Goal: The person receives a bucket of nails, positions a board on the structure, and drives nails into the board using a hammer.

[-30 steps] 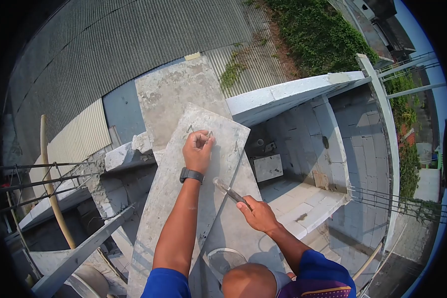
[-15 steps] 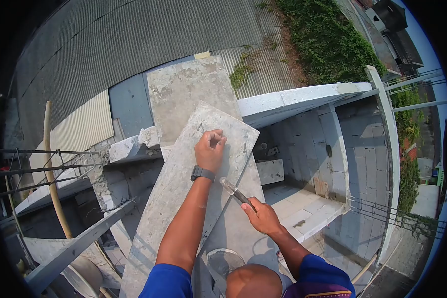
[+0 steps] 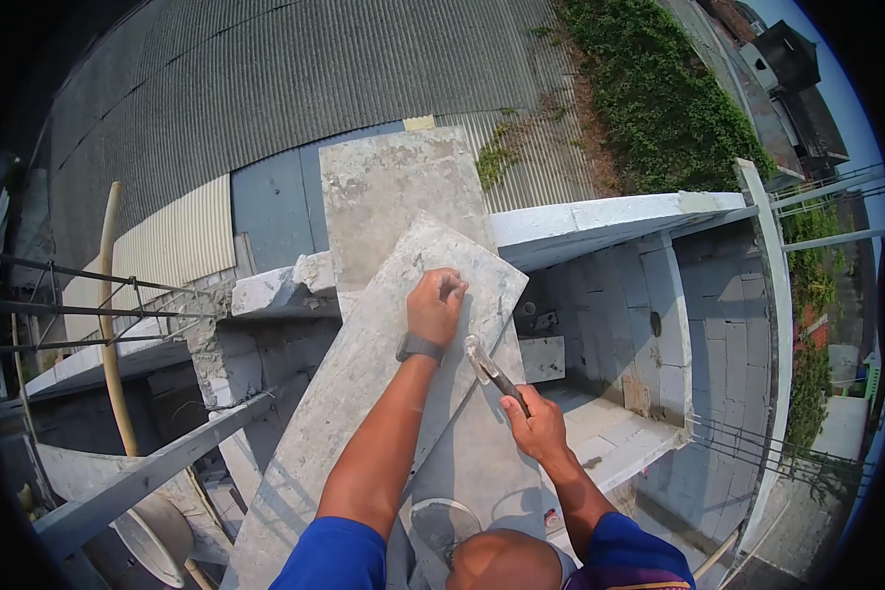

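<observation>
Near the upper end of a grey, stained board (image 3: 339, 393), my left hand (image 3: 435, 310) is closed in a pinch, with a dark watch (image 3: 420, 347) on the wrist. Whatever its fingertips hold is too small to make out. To its lower right, my right hand (image 3: 538, 423) grips the dark handle of a hammer (image 3: 482, 362). The hammer's head is raised over the board's right edge, a little apart from my left hand. Beneath the angled board lies another grey slab (image 3: 398, 177).
Below the boards on the right are block walls (image 3: 664, 324). Rebar (image 3: 59, 307), a bamboo pole (image 3: 111, 324) and a wooden beam (image 3: 157, 477) stand at the left. A round container (image 3: 157, 536) sits lower left. Corrugated roofing (image 3: 315, 59) spans the top.
The view has shifted, so the boards appear farther right and slightly lower. The hammer head has come up nearer my left hand, which keeps its pinch.
</observation>
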Demonstrator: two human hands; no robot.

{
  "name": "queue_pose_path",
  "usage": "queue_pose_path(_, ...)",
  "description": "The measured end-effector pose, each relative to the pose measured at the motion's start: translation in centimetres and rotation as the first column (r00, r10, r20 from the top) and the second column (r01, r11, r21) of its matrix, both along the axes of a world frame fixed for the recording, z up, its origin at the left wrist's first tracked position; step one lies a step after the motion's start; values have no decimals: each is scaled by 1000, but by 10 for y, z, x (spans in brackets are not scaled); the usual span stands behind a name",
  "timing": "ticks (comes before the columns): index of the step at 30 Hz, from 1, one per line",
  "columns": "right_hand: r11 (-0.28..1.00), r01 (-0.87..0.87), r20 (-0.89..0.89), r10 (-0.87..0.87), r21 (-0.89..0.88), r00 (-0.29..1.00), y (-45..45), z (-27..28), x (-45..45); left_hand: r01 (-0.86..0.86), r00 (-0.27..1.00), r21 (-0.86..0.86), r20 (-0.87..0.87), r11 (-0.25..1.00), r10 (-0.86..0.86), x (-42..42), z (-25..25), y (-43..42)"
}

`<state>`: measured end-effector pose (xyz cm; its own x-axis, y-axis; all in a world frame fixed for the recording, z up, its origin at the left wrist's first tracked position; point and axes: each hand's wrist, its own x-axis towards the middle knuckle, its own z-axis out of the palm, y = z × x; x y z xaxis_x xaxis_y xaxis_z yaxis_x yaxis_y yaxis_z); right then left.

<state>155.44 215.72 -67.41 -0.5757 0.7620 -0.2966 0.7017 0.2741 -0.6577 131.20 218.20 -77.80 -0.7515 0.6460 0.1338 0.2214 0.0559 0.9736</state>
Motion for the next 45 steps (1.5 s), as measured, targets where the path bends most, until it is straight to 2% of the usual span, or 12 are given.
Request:
queue_pose_path(3, 983, 81, -181, -51, 166, 982, 17, -1, -10, -6, 1000, 4, 1, 1000, 6, 1, 2, -1)
queue_pose_path(6, 963, 68, -281, 9, 262, 960, 36, 10, -24, 2, 1000, -5, 5, 1000, -2, 1, 4, 0)
queue_pose_path(10, 913, -22, -314, 163, 408, 935, 49, 7, -33, 22, 997, -41, 72, 999, -19, 1, 3, 0)
queue_pose_path(13, 906, -94, -274, 221, 412, 936, 53, 11, -41, 36, 985, 17, 170, 999, -39, 0, 2, 0)
queue_pose_path(16, 872, -164, -230, 296, 462, 927, 61, 12, -45, -23, 991, 72, 134, 997, 13, -2, 6, 3)
queue_pose_path(19, 853, -211, -216, 347, 477, 913, 69, 13, -47, -19, 992, 26, 126, 999, 16, -1, 14, 0)
queue_pose_path(22, 832, -224, -217, 375, 507, 901, 76, 15, -53, 6, 1000, -54, -25, 999, -8, -1, 12, -3)
queue_pose_path(26, 816, -246, -178, 387, 524, 905, 84, 8, -55, -28, 994, 55, -101, 998, 33, -1, 4, -1)
queue_pose_path(34, 802, -269, -151, 403, 534, 903, 81, 1, -46, -45, 996, -3, -74, 999, 45, 3, 5, -1)
queue_pose_path(45, 841, -241, -76, 315, 484, 946, 79, -1, -51, -29, 992, 50, -121, 998, 35, 1, 4, 0)
